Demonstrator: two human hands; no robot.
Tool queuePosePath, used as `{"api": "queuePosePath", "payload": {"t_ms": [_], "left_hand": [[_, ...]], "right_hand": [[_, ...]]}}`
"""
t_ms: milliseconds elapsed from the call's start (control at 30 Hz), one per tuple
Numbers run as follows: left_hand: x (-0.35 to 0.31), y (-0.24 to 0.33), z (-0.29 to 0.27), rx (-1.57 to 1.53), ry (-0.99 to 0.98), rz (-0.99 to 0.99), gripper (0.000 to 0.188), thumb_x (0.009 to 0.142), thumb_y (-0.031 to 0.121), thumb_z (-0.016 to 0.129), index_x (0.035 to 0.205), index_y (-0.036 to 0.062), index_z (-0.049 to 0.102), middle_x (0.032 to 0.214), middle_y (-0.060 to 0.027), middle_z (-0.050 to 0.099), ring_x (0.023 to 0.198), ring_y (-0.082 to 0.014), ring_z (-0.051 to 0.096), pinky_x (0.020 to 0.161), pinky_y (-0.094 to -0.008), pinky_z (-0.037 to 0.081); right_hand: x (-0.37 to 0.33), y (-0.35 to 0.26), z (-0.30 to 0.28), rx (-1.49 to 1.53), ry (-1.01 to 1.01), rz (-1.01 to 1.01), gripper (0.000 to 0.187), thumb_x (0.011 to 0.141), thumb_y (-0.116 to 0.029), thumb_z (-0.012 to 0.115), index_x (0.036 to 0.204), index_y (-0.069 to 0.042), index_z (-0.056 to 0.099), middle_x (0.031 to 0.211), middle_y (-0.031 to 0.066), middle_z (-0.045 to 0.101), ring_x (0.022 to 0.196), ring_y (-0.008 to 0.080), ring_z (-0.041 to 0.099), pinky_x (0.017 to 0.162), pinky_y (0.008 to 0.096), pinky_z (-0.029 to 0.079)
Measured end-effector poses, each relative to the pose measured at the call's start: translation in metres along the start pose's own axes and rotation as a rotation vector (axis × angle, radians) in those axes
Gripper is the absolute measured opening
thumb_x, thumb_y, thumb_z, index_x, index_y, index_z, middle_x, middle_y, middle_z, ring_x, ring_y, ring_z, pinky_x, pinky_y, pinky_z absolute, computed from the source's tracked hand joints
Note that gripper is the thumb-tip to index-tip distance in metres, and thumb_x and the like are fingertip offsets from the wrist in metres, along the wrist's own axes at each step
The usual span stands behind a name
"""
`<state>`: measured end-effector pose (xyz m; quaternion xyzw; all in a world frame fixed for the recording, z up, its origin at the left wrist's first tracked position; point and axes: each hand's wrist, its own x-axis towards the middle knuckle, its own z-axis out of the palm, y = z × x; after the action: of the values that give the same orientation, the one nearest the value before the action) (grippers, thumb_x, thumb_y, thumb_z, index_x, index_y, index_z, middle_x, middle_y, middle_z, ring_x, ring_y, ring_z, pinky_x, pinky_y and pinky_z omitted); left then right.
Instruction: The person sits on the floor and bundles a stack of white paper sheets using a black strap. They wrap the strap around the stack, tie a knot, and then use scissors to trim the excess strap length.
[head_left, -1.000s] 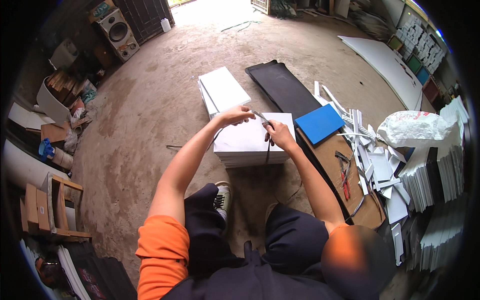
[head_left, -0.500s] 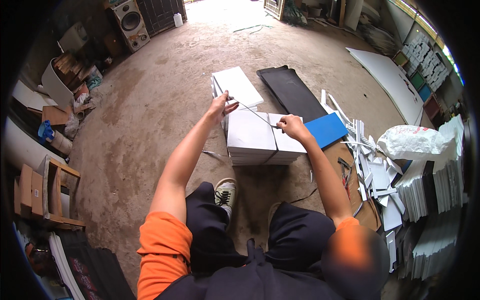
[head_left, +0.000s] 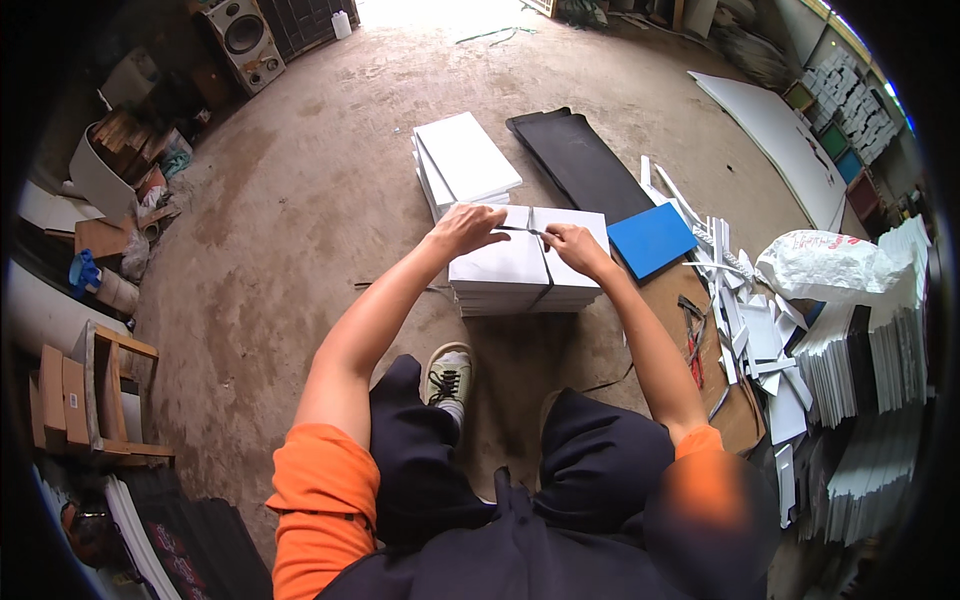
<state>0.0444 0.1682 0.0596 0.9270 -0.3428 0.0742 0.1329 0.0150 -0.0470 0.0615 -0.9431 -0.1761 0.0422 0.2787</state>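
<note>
A stack of white boards (head_left: 492, 265) sits on the floor in front of me, with a dark strap (head_left: 546, 268) running over its top and down its near side. My left hand (head_left: 466, 229) is closed on a loose length of the strap above the stack's top left. Close by on the right, my right hand (head_left: 574, 247) pinches the strap where it crosses the top. Between both hands a short dark stretch of strap shows. The fingertips are partly hidden by the hands themselves.
Behind stands another white board stack (head_left: 468, 155). Black sheets (head_left: 585, 165) and a blue board (head_left: 652, 242) lie to the right, near red-handled pliers (head_left: 692, 335) and white offcuts (head_left: 755, 335). A white sack (head_left: 830, 262) rests on stacked panels. A wooden frame (head_left: 125, 445) stands left.
My left hand has moved right and down, closer to my right hand, turning palm down. The strap stretched between them is now much shorter. My right hand stays at the strap.
</note>
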Motion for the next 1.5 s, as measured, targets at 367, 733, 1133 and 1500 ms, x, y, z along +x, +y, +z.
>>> {"api": "queuePosePath", "payload": {"t_ms": [367, 733, 1133, 1500], "left_hand": [[0.028, 0.018, 0.013, -0.493, 0.166, -0.297, 0.035, 0.084, 0.032, 0.048, 0.077, -0.0003, 0.059, 0.061, -0.0131, 0.055, 0.059, -0.0201, 0.053, 0.059, -0.0336, 0.042], [0.010, -0.016, 0.028, -0.335, 0.004, -0.473, 0.031, 0.079, 0.037, 0.055, 0.077, 0.0071, 0.065, 0.062, -0.0122, 0.059, 0.063, -0.0230, 0.059, 0.061, -0.0332, 0.044], [0.004, -0.024, 0.046, -0.241, 0.075, -0.299, 0.027, 0.080, 0.032, 0.054, 0.075, 0.0066, 0.063, 0.069, -0.0103, 0.056, 0.061, -0.0238, 0.055, 0.059, -0.0350, 0.044], [0.016, -0.021, 0.036, -0.246, 0.127, -0.470, 0.032, 0.077, 0.033, 0.059, 0.068, 0.0025, 0.061, 0.061, -0.0073, 0.051, 0.058, -0.0177, 0.050, 0.050, -0.0304, 0.038]], "right_hand": [[-0.002, 0.011, -0.018, 0.532, -0.052, 0.178, 0.025, 0.085, -0.020, 0.044, 0.085, 0.001, 0.056, 0.072, 0.0134, 0.061, 0.054, 0.0201, 0.059, 0.054, 0.0300, 0.044], [-0.025, 0.052, 0.004, -0.040, 0.166, 0.066, 0.020, 0.084, -0.024, 0.045, 0.084, -0.007, 0.056, 0.075, 0.0202, 0.058, 0.072, 0.0379, 0.056, 0.061, 0.0446, 0.045], [-0.002, 0.085, 0.010, -0.332, 0.223, 0.165, 0.024, 0.083, -0.029, 0.048, 0.079, -0.008, 0.059, 0.066, 0.0174, 0.059, 0.067, 0.0315, 0.060, 0.060, 0.0401, 0.048], [0.016, 0.083, -0.008, 0.091, 0.385, 0.179, 0.035, 0.076, -0.029, 0.061, 0.064, 0.003, 0.051, 0.056, 0.0166, 0.051, 0.049, 0.0280, 0.048, 0.048, 0.0336, 0.038]]}}
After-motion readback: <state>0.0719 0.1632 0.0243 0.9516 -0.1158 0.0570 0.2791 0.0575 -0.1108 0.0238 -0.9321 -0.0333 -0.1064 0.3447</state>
